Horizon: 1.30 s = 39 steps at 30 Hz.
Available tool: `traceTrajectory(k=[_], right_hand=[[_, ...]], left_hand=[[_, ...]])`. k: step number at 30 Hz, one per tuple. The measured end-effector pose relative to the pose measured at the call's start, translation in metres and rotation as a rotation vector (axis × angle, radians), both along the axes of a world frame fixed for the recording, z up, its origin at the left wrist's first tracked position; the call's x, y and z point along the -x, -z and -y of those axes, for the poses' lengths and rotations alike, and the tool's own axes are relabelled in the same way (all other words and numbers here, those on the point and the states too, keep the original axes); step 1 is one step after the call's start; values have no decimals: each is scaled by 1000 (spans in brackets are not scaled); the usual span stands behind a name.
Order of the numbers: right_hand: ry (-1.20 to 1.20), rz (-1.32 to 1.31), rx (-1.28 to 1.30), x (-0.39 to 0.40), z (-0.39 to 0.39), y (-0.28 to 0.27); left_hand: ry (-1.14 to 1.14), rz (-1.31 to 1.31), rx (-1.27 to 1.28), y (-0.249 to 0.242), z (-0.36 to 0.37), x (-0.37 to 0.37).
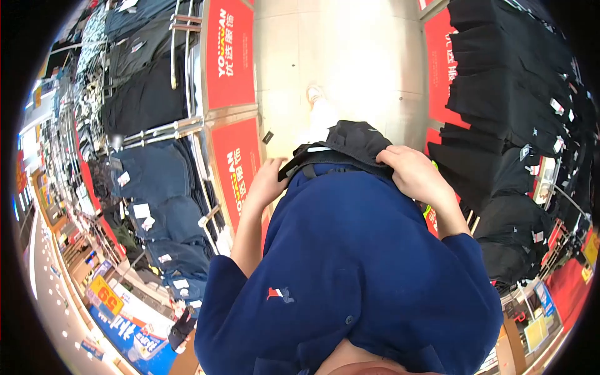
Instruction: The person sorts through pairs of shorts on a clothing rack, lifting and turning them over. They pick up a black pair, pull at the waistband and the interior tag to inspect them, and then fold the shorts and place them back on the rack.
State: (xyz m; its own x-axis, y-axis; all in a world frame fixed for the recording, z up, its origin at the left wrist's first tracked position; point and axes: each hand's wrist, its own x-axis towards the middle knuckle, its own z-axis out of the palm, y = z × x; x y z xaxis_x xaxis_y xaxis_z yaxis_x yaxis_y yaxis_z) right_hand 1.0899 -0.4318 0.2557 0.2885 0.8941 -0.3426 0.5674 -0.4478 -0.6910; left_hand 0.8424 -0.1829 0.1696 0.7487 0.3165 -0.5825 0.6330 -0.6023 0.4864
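Note:
A black garment [353,139] is bunched in front of my waist, below the hem of my navy shirt [337,212]. My left hand [270,178] grips its left edge, the fingertips partly hidden by the cloth. On the other side my right hand [406,167] has its fingers closed on the garment's right edge. The cloth is stretched between both hands, with a dark strap and a small pale strip showing near its upper edge.
Racks of dark trousers [159,169] with white tags stand on the left, above red panels [230,53]. Black garments [512,81] hang on the right. A small dark object [267,137] lies on the pale floor [281,81]. A yellow price sign [105,296] is at lower left.

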Motion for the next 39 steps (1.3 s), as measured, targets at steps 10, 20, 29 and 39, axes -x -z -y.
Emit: traceTrajectory(k=[10,20,29,39], right_hand=[[106,-182,61,-47,-106,46],[527,-70,750,-149,-62,517],[488,-47,857,-171,-156,806],[387,321,724,-139,-107,960]], left_hand=[[312,-345,1195,212,-4,-182],[-92,0,-31,301,-81,-93],[153,-392,-89,380,-106,-159],[262,-575,-44,397,-112,-153]])
